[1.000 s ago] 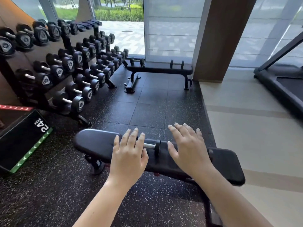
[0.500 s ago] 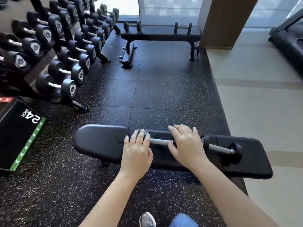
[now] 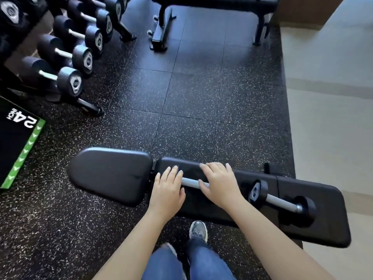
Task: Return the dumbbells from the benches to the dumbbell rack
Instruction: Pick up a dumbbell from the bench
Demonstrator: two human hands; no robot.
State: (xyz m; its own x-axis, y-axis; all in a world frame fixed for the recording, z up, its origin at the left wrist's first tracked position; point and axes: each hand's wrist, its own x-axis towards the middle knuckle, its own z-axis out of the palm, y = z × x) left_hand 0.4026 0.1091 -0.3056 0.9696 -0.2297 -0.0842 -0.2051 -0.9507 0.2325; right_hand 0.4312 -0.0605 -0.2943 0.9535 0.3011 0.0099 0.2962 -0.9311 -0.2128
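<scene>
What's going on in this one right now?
A person stands at the near bench with both hands laid on a dumbbell lying on it. The left hand covers one end and the right hand the other, with the metal grip showing between. It's not yet lifted. A second dumbbell lies alongside. The dumbbell rack stands to the left.

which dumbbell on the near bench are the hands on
The left dumbbell, its handle showing between the left hand and right hand; the right dumbbell lies untouched toward the right end of the bench.
</scene>
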